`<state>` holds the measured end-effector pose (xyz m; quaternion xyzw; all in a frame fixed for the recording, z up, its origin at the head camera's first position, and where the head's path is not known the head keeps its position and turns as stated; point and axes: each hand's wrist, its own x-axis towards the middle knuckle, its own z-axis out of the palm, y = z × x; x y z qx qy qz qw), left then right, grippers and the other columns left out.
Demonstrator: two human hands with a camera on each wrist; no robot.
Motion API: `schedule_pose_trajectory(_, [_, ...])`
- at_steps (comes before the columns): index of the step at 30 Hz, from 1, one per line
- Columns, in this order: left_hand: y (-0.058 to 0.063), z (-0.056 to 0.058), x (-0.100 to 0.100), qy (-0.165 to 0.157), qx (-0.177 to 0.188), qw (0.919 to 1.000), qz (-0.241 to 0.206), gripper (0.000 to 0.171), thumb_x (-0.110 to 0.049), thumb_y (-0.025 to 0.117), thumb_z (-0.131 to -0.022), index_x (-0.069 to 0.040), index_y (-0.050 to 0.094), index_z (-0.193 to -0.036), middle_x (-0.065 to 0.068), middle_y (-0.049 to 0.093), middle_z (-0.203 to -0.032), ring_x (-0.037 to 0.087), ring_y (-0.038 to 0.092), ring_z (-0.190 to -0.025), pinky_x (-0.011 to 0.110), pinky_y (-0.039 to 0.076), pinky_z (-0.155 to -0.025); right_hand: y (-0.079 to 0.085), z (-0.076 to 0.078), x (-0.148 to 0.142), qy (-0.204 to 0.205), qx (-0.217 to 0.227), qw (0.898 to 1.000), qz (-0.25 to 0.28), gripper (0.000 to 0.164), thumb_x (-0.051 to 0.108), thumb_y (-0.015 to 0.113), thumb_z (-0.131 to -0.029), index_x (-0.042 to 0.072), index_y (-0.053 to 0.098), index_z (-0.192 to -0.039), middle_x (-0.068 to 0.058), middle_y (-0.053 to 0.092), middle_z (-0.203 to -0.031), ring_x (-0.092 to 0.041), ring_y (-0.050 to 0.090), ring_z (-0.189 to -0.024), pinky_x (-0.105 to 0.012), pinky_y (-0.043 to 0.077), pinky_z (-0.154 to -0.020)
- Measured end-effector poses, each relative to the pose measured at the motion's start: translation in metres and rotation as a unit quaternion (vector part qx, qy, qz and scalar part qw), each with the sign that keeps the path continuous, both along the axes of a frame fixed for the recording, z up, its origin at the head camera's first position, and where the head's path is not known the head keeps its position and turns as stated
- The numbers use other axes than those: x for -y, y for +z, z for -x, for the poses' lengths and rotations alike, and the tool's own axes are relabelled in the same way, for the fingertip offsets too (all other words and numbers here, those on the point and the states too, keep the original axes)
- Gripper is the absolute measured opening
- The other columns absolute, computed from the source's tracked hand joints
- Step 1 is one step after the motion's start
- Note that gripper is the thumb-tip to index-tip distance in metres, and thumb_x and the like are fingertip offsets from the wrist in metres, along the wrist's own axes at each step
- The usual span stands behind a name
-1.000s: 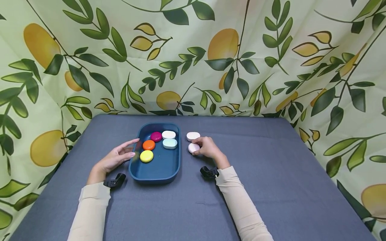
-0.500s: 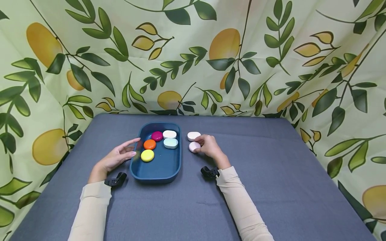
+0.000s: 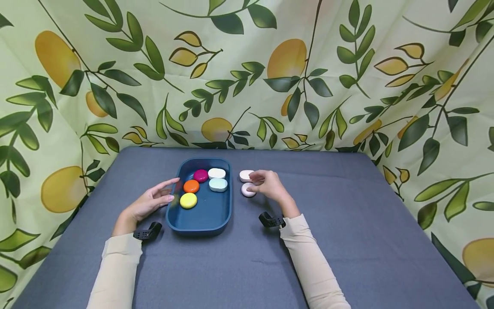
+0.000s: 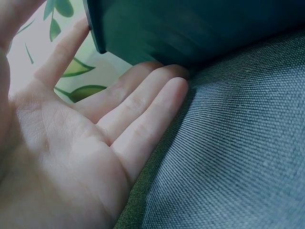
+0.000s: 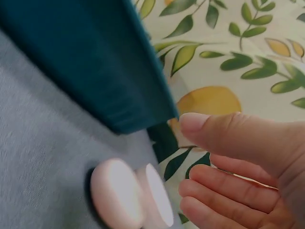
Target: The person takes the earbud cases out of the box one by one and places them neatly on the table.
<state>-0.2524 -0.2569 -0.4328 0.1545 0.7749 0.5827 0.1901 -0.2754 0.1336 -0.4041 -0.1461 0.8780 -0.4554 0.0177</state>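
Observation:
In the head view my left hand [image 3: 146, 206] is at the left side of a blue rectangular tray [image 3: 198, 232], fingers extended. The left wrist view shows those fingertips against the tray's outer wall [image 4: 200, 28]. To the tray's right lie two pale pink bars of soap on the cloth: a round one [image 3: 247, 190] in front and an oval one [image 3: 245, 175] behind it. My right hand [image 3: 273, 189] hovers over their right side, overlapping both in the head view. From the right wrist, its thumb and fingers [image 5: 228, 186] stand apart, off the round soap [image 5: 116, 193], with nothing between them.
Inside the tray are a yellow soap [image 3: 188, 201], an orange one [image 3: 191, 186], a magenta one [image 3: 200, 175], a white oval one [image 3: 217, 173] and a pale blue oval one [image 3: 218, 185]. A patterned curtain [image 3: 239, 86] rises behind the grey cloth-covered table [image 3: 347, 206].
My right hand has let go of the round pale pink soap and its fingers have spread, lifting slightly up and right. The left hand keeps its place at the tray.

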Motion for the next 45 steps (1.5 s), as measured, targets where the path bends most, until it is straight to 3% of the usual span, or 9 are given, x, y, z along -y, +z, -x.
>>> schedule_pose_trajectory(9, [-0.004,0.001,-0.001,-0.006,-0.002,0.9999,-0.009,0.063,-0.018,0.055,-0.097,-0.011,0.025,-0.153,0.032,0.020,-0.156,-0.010,0.054,-0.107,0.012,0.047,-0.088,0.011,-0.002,0.016,0.043,-0.010,0.996,0.082,0.041,0.002,0.076,-0.078,-0.010,0.064,-0.114,-0.030,0.068,-0.110,-0.039,0.067,-0.100,-0.038,0.056,-0.087])
schedule_pose_trajectory(17, [-0.002,0.001,0.001,-0.007,-0.003,0.9999,-0.009,0.063,-0.019,0.054,-0.098,-0.011,0.024,-0.153,0.030,0.016,-0.158,-0.008,0.051,-0.111,0.012,0.046,-0.090,0.028,0.004,0.049,0.071,-0.015,0.994,0.084,0.043,0.004,0.076,-0.079,-0.010,0.062,-0.117,-0.028,0.068,-0.111,-0.037,0.067,-0.101,-0.034,0.056,-0.087])
schedule_pose_trajectory(22, [0.000,0.001,0.000,0.001,-0.002,1.0000,0.005,0.064,-0.021,0.054,-0.098,-0.012,0.024,-0.153,0.028,0.017,-0.159,0.016,0.049,-0.127,0.012,0.045,-0.091,0.036,0.009,0.071,0.081,-0.012,0.994,0.072,0.042,0.006,0.076,-0.079,-0.007,0.063,-0.117,-0.025,0.069,-0.112,-0.033,0.068,-0.100,-0.031,0.056,-0.087])
schedule_pose_trajectory(27, [0.000,0.001,-0.002,0.004,0.003,0.9999,0.012,0.064,-0.021,0.054,-0.098,-0.011,0.023,-0.153,0.027,0.017,-0.159,0.045,0.033,-0.139,0.014,0.045,-0.092,0.037,0.012,0.091,0.078,0.009,0.996,0.042,0.042,0.010,0.077,-0.080,-0.003,0.064,-0.118,-0.021,0.070,-0.112,-0.030,0.068,-0.102,-0.029,0.055,-0.088])
schedule_pose_trajectory(32, [0.000,0.001,-0.002,0.005,0.002,0.9998,0.018,0.064,-0.023,0.053,-0.098,-0.012,0.023,-0.153,0.028,0.019,-0.158,0.049,0.031,-0.139,0.037,0.046,-0.105,0.039,0.017,0.109,0.078,0.025,0.997,0.010,0.043,0.014,0.077,-0.080,-0.002,0.065,-0.118,-0.018,0.071,-0.114,-0.028,0.069,-0.103,-0.029,0.055,-0.089])
schedule_pose_trajectory(35, [0.001,0.001,-0.002,0.004,0.003,0.9998,0.018,0.064,-0.023,0.053,-0.098,-0.012,0.022,-0.154,0.029,0.019,-0.158,0.050,0.030,-0.139,0.055,0.037,-0.110,0.038,0.022,0.119,0.088,0.038,0.995,0.001,0.044,0.013,0.077,-0.081,-0.004,0.064,-0.119,-0.019,0.070,-0.115,-0.028,0.070,-0.104,-0.028,0.056,-0.088])
schedule_pose_trajectory(37, [0.001,0.000,-0.002,0.003,0.004,0.9998,0.018,0.064,-0.024,0.052,-0.099,-0.012,0.022,-0.154,0.029,0.019,-0.158,0.050,0.029,-0.140,0.060,0.034,-0.110,0.036,0.023,0.126,0.107,0.047,0.993,-0.011,0.043,0.012,0.077,-0.081,-0.004,0.064,-0.119,-0.020,0.070,-0.116,-0.028,0.070,-0.104,-0.027,0.056,-0.088])
schedule_pose_trajectory(40, [0.001,0.000,-0.001,0.003,0.005,0.9998,0.020,0.063,-0.023,0.053,-0.099,-0.013,0.023,-0.153,0.028,0.020,-0.158,0.045,0.036,-0.138,0.048,0.042,-0.108,0.033,0.023,0.137,0.140,0.053,0.988,-0.041,0.043,0.013,0.078,-0.080,-0.004,0.064,-0.118,-0.019,0.070,-0.117,-0.027,0.069,-0.105,-0.025,0.055,-0.087])
schedule_pose_trajectory(45, [-0.002,0.002,0.000,-0.001,0.000,0.9999,0.016,0.063,-0.023,0.054,-0.098,-0.013,0.024,-0.153,0.028,0.023,-0.157,0.010,0.048,-0.125,0.019,0.046,-0.094,0.026,0.020,0.154,0.184,0.058,0.975,-0.114,0.045,0.015,0.079,-0.079,0.000,0.065,-0.119,-0.014,0.071,-0.117,-0.024,0.068,-0.107,-0.025,0.054,-0.090])
